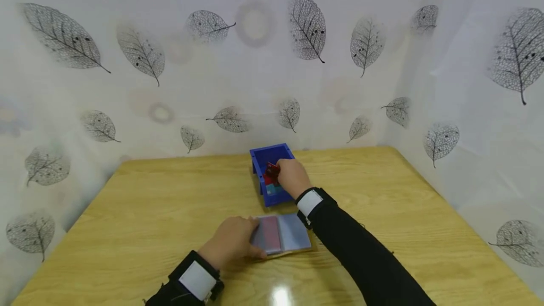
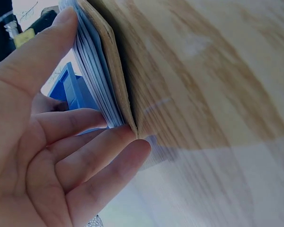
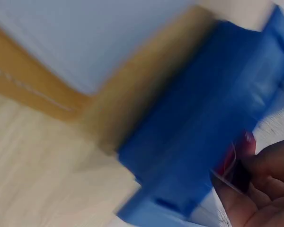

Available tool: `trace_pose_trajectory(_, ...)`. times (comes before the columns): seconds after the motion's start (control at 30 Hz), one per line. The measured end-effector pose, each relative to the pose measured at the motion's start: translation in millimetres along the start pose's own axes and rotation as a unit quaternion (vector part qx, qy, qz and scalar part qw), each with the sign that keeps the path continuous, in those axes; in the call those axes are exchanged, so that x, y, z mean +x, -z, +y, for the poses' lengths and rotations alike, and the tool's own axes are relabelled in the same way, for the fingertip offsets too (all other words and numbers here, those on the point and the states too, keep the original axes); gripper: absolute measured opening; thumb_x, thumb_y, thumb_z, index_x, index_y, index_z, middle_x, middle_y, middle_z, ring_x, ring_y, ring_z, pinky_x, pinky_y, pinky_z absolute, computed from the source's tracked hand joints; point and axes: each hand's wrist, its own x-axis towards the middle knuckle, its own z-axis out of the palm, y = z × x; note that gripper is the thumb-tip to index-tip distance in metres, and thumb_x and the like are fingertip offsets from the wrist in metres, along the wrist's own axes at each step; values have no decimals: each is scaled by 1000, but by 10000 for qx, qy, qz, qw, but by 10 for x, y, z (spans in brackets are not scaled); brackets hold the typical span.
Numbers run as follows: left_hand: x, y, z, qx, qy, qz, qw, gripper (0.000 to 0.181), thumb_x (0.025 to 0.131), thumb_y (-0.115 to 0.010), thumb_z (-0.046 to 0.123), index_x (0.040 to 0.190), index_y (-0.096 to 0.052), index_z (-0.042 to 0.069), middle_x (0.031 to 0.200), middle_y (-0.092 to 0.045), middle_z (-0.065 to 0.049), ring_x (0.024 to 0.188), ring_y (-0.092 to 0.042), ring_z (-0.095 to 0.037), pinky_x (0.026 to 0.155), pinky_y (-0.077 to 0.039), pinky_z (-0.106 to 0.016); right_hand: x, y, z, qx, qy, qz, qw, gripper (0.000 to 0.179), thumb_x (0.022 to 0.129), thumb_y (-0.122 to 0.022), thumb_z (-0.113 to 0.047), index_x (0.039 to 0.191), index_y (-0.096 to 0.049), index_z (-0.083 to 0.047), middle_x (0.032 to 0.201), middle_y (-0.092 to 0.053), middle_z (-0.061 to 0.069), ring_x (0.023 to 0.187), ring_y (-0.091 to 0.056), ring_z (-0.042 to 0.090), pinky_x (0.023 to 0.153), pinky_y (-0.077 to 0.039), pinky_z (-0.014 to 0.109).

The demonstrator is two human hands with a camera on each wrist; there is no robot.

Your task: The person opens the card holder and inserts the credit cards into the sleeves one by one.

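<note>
A card holder [image 1: 294,233] with clear plastic pages and a tan cover lies open on the table, a pinkish card [image 1: 271,233] showing in its left page. My left hand [image 1: 233,241] holds its left side. In the left wrist view, the thumb lies along the stacked pages [image 2: 97,71] and the fingertips touch their far corner. My right hand [image 1: 293,177] pinches a dark red card [image 1: 272,170] over the blue bin [image 1: 280,198]. More cards, red and light blue [image 1: 273,189], lie inside the bin. The right wrist view is blurred.
The blue bin stands behind the card holder on the wooden table [image 1: 170,192]. A white curtain printed with grey leaves [image 1: 255,74] hangs behind the table and along its sides.
</note>
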Motion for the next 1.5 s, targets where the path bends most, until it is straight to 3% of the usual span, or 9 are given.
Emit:
trace_pose_trajectory(0.13, 23, 26, -5, -11, 42, -92, 9999, 74, 62, -85, 54, 112, -67, 2, 83, -68, -7, 69, -56, -17, 65, -47, -34, -106, 240, 38, 989, -149, 250, 9947, 18, 90, -57, 1, 100, -70, -3, 84, -70, 10, 67, -62, 21, 60, -50, 31)
trace_pose_trajectory(0.27, 34, 31, -11, -62, 153, -216, 9996, 83, 64, -83, 56, 122, -64, -1, 97, -70, -15, 80, -63, -23, 75, -51, -38, -301, 397, 73, 2055, -385, 237, 9776, 6, 90, -65, -8, 95, -67, -6, 84, -68, 6, 71, -60, 18, 64, -48, 31)
trace_pose_trajectory(0.37, 31, 11, -14, -142, 164, -221, 9995, 84, 64, -83, 56, 123, -64, -1, 103, -70, -18, 87, -65, -28, 80, -51, -41, -510, 427, 120, 2927, -701, -382, 9529, 10, 89, -68, -10, 96, -64, -4, 84, -66, 5, 74, -62, 19, 66, -52, 33)
trace_pose_trajectory(0.5, 19, -3, -12, -291, 200, -198, 9992, 81, 63, -85, 54, 121, -65, 0, 102, -70, -17, 87, -65, -28, 79, -51, -42, -801, 329, 196, 3840, -1196, -1456, 9039, 22, 89, -67, -3, 107, -57, 3, 85, -65, 8, 69, -62, 18, 60, -54, 33)
trace_pose_trajectory(0.63, 20, 12, -20, -405, 282, -241, 9985, 79, 61, -87, 51, 119, -66, 1, 99, -70, -13, 85, -63, -24, 78, -50, -41, -1001, 188, 266, 4187, -1501, -1778, 8778, 40, 88, -65, 2, 124, -48, 7, 87, -63, 11, 65, -58, 14, 55, -49, 28)
trace_pose_trajectory(0.9, 39, -8, -24, -554, 411, -429, 9967, 72, 59, -89, 48, 110, -68, 2, 90, -68, -5, 79, -59, -18, 76, -50, -39, -1144, 45, 306, 4329, -1878, -1892, 8611, 48, 89, -63, 3, 133, -43, 5, 85, -59, 9, 67, -57, 15, 51, -47, 26)
trace_pose_trajectory(1.2, 33, 27, -17, -670, 445, -314, 9963, 66, 57, -91, 43, 103, -68, 3, 88, -67, -7, 79, -59, -22, 76, -50, -41, -1126, 59, 245, 4087, -1964, -1915, 8705, 49, 86, -65, 3, 131, -45, 5, 83, -56, 9, 69, -58, 16, 50, -48, 27)
trace_pose_trajectory(1.37, 42, 16, -27, -728, 586, -426, 9947, 72, 58, -91, 44, 111, -67, 1, 100, -69, -11, 87, -62, -23, 85, -50, -44, -1131, 52, 251, 4244, -2005, -1965, 8609, 48, 87, -64, 3, 130, -45, 7, 85, -58, 10, 71, -60, 17, 52, -51, 30)
trace_pose_trajectory(1.5, 37, 4, -36, -709, 584, -407, 9949, 74, 58, -91, 46, 112, -67, 2, 99, -69, -10, 87, -62, -23, 84, -50, -43, -1133, 46, 259, 4347, -2015, -2000, 8547, 47, 87, -62, 4, 131, -45, 8, 86, -59, 11, 71, -61, 17, 53, -53, 31)
